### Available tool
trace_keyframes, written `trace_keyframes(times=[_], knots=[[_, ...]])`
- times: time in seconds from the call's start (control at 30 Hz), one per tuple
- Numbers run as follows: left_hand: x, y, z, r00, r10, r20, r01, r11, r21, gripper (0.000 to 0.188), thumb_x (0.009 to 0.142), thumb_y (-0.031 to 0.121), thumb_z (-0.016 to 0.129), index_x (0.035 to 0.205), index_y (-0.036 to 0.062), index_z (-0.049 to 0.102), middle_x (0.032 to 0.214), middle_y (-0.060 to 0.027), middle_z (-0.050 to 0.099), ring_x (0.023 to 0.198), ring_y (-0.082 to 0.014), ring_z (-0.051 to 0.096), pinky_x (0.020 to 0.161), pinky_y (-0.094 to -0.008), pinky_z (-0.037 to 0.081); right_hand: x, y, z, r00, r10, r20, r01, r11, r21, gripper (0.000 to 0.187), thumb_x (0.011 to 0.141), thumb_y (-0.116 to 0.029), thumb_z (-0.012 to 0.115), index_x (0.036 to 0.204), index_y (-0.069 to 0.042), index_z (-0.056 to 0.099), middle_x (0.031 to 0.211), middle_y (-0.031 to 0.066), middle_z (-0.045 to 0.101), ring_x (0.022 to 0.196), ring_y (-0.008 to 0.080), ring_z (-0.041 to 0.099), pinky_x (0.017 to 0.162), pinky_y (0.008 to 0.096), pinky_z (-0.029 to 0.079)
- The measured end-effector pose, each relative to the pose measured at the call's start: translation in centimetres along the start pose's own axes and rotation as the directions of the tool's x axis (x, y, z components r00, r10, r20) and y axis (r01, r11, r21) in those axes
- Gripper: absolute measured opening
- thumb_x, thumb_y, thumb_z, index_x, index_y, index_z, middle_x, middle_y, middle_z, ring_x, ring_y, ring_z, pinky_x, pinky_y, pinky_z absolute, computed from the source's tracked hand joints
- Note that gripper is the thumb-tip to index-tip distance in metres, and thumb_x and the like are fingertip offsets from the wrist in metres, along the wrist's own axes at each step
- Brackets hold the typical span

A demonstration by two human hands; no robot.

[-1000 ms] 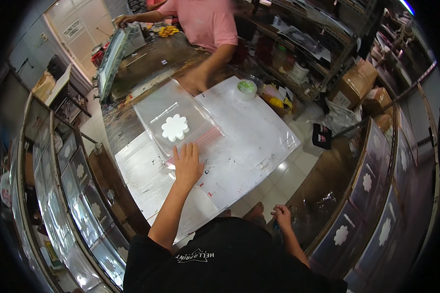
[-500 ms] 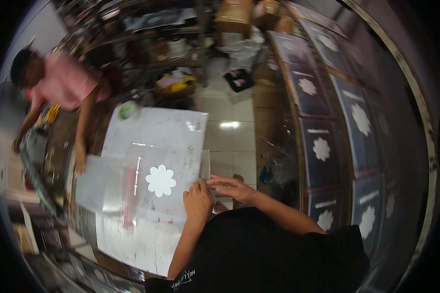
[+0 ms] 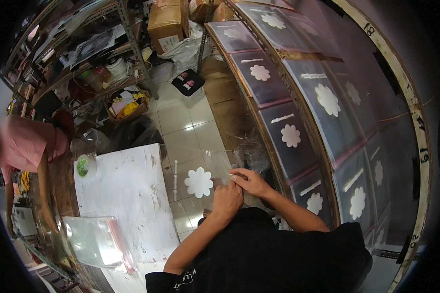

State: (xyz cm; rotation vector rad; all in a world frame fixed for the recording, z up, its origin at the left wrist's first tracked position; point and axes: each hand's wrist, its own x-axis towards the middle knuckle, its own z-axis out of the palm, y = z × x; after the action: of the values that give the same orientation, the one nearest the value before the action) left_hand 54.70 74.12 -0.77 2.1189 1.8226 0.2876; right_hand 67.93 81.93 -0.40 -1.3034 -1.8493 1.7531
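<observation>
A transparent plastic sheet or bag [image 3: 199,182], printed with a white flower and a thin white strip of print, hangs above the tiled floor to the right of the white board. My left hand [image 3: 228,199] pinches its right edge with closed fingers. Touching it there, my right hand [image 3: 250,183] has its fingers closed on the same edge. The white board [image 3: 127,190] lies on the table, smudged in places. On the table's near left lies a stack of transparent plastic bags [image 3: 95,241] with pink edges.
At the right, racks [image 3: 296,93] carry several printed bags [image 3: 291,136] laid flat. A person in a pink shirt [image 3: 27,141] stands at the left, one arm over the table. A tape roll [image 3: 84,166] sits on the board's corner. Behind are shelves, cardboard boxes [image 3: 167,24] and a black cap [image 3: 187,83].
The printed plastic has come off the white board, carried right by both my hands, and is now over the floor. My view has turned toward the racks.
</observation>
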Motion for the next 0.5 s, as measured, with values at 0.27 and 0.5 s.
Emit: trace_keyframes(times=[0.27,0.5], knots=[[1.0,-4.1,-5.2,0.997,-0.076,-0.034,0.043,0.82,-0.571,0.058,0.093,0.029,0.065,0.138,-0.0021,0.047,0.11,-0.0188,0.062,0.089,-0.0355,0.064,0.071,-0.0425,0.053,11.1,0.0,-8.3,0.999,-0.034,0.024,0.034,0.999,0.002,0.045,0.086,0.001,0.061,0.13,0.0,0.057,0.12,0.0122,0.065,0.092,0.0189,0.068,0.076,0.0325,0.056],[-5.1,-15.0,-7.0,0.672,-0.597,-0.439,0.448,0.799,-0.401,0.04,0.089,0.007,0.064,0.127,-0.0036,0.057,0.106,-0.0204,0.061,0.101,-0.0363,0.058,0.091,-0.0438,0.045,26.1,-2.4,-16.4,0.987,-0.133,-0.091,0.123,0.987,-0.108,0.04,0.084,0.005,0.052,0.122,-0.002,0.065,0.118,0.0117,0.067,0.106,0.0216,0.063,0.092,0.0347,0.051]])
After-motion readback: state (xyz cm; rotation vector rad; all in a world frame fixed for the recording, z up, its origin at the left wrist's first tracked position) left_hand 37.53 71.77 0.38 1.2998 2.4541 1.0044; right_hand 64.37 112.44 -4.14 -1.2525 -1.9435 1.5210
